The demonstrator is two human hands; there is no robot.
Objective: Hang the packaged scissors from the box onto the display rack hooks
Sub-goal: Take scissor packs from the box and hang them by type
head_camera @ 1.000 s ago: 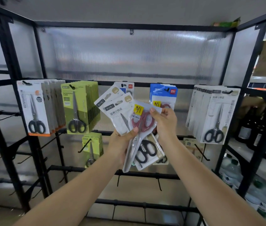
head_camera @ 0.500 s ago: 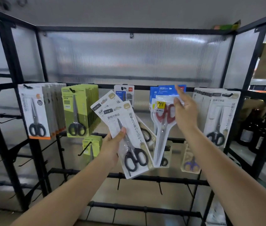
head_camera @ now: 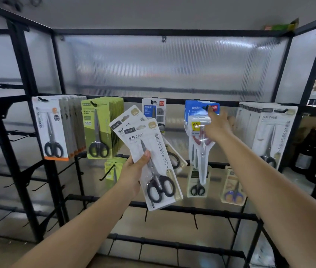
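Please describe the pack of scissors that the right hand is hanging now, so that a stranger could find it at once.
On the top rail of the black display rack, look just right of the middle, at the blue packs. The right hand holds a clear pack with red-handled scissors against them; every neighbouring pack shows black handles.

Soft daylight glows through the ribbed back panel (head_camera: 165, 70); wide-angle bending at edges, slight motion blur.

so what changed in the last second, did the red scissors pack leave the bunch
Yes. The right hand pulled the red-handled scissors pack out of the bunch, carried it up and to the right, and now has it at the hook in front of the blue packs. The left hand kept gripping the white packs and sank slightly. The hanging rows stayed put.
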